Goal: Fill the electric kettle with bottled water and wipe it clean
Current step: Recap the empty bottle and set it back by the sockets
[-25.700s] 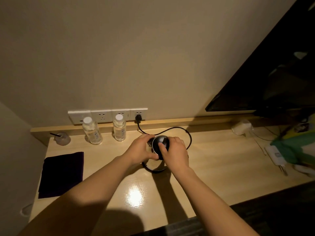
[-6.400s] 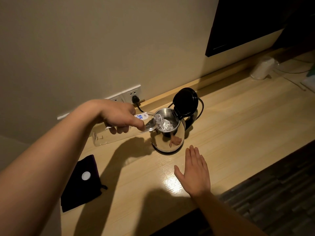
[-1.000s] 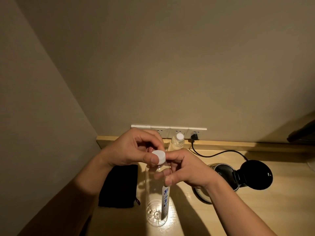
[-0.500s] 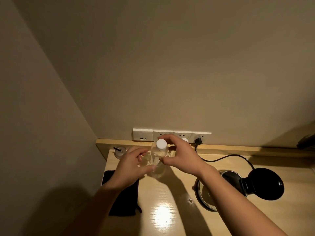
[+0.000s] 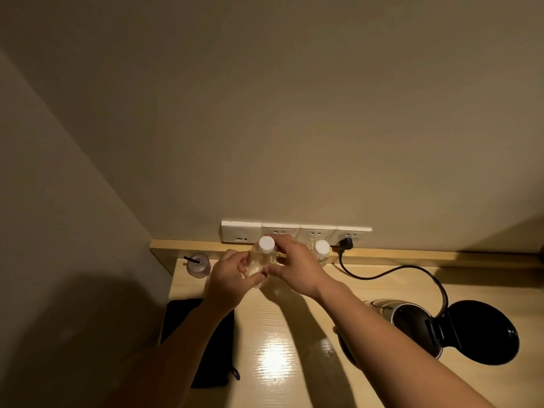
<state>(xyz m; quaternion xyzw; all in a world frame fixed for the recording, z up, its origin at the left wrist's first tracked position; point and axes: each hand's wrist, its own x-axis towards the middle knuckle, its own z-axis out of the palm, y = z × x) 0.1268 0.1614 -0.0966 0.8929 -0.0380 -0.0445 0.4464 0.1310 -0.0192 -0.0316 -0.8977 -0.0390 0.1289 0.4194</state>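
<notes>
Both hands hold a clear, capped plastic bottle [image 5: 263, 259] upright at the back of the wooden desk [image 5: 294, 334], near the wall sockets. My left hand [image 5: 231, 278] grips its lower body and my right hand [image 5: 297, 270] holds its right side. A second capped bottle [image 5: 321, 251] stands just to the right, against the back ledge. The steel electric kettle [image 5: 412, 322] sits at the right with its black lid [image 5: 482, 331] flipped open; my right forearm hides part of its body. A dark folded cloth [image 5: 203, 346] lies on the desk's left side.
A small glass jar with a black stick [image 5: 198, 265] stands in the back left corner. The kettle's black cord [image 5: 391, 273] runs from the rightmost socket [image 5: 350, 238] across the back of the desk. A side wall closes off the left.
The capped bottle has been carried from in front of me to the back of the desk beside the other bottle, and stands a little lower than half a second ago. Both hands stay on it.
</notes>
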